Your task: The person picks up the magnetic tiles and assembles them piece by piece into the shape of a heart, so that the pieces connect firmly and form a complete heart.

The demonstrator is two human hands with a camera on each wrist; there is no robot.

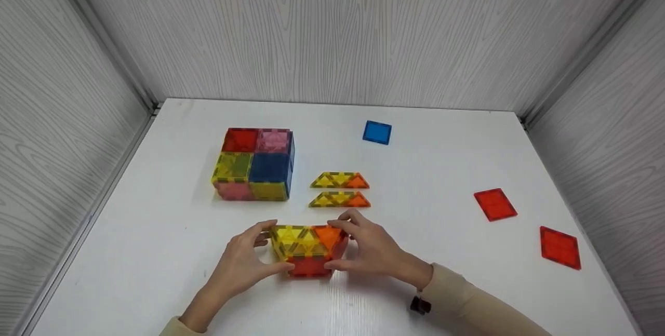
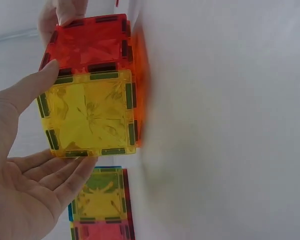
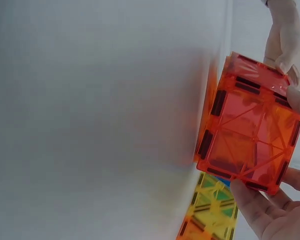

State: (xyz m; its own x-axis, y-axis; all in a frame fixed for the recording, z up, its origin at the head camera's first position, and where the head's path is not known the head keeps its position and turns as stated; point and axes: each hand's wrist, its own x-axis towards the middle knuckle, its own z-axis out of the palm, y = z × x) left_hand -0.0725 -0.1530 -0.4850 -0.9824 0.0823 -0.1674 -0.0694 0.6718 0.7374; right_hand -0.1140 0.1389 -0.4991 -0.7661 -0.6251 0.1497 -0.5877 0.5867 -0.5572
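Observation:
Both hands hold a small block built of translucent magnetic tiles (image 1: 309, 266) at the table's near middle. Its top shows yellow triangles and one orange triangle, and its front is a red square. A yellow square (image 2: 87, 115) forms its left side in the left wrist view; a red square (image 3: 252, 142) faces the right wrist view. My left hand (image 1: 240, 260) grips the left end, thumb at the front and fingers behind. At the right end my right hand (image 1: 373, 249) grips it the same way. Just behind lie two flat trapezoid strips (image 1: 340, 180) of yellow and orange triangles.
A larger tile box (image 1: 271, 167) in red, pink, yellow and blue stands back left. One blue square tile (image 1: 377, 132) lies at the back. Two red square tiles (image 1: 495, 204) lie to the right. Grey wood-grain panels (image 1: 332, 35) border the back and sides of the white table.

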